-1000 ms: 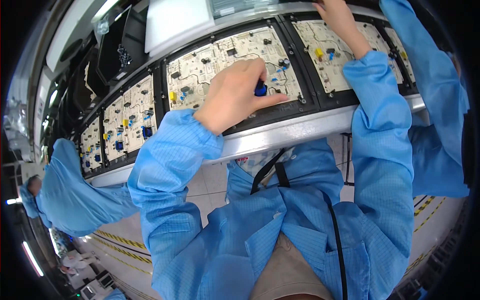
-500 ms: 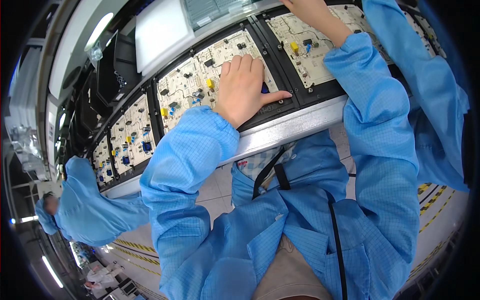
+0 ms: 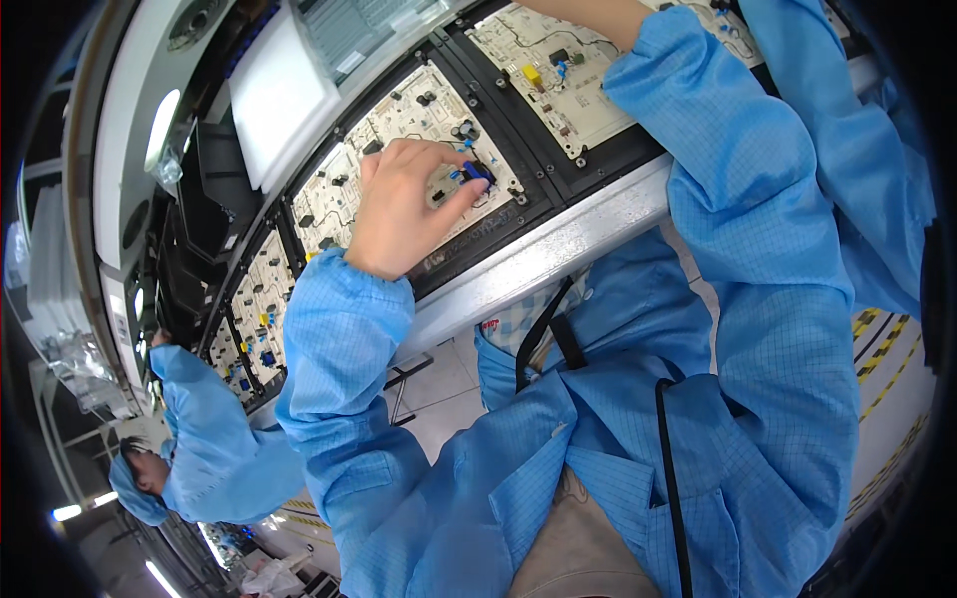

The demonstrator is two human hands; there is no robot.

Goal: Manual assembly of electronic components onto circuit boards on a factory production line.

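My left hand (image 3: 401, 204) lies over a cream circuit board (image 3: 399, 118) set in a black frame. Its thumb and fingers close around a dark blue block-shaped component (image 3: 477, 173) near the board's right corner. Small capacitors (image 3: 464, 130) stand just beyond the fingertips. My right arm reaches over the neighbouring board (image 3: 590, 98), which carries a yellow component (image 3: 531, 74) and a small blue one. Only the wrist end of my right hand (image 3: 598, 14) shows at the top edge; its fingers are cut off from view.
A silver metal rail (image 3: 538, 254) runs along the near edge of the line of framed boards. Beyond them are a white panel (image 3: 282, 100) and black bins (image 3: 214, 184). A person in blue (image 3: 224, 448) works at the left; another blue sleeve (image 3: 807, 110) is close on the right.
My left hand has moved left and gone from lying flat to pinching the blue component. My right hand has moved left, mostly out of the top edge. The whole view has shifted.
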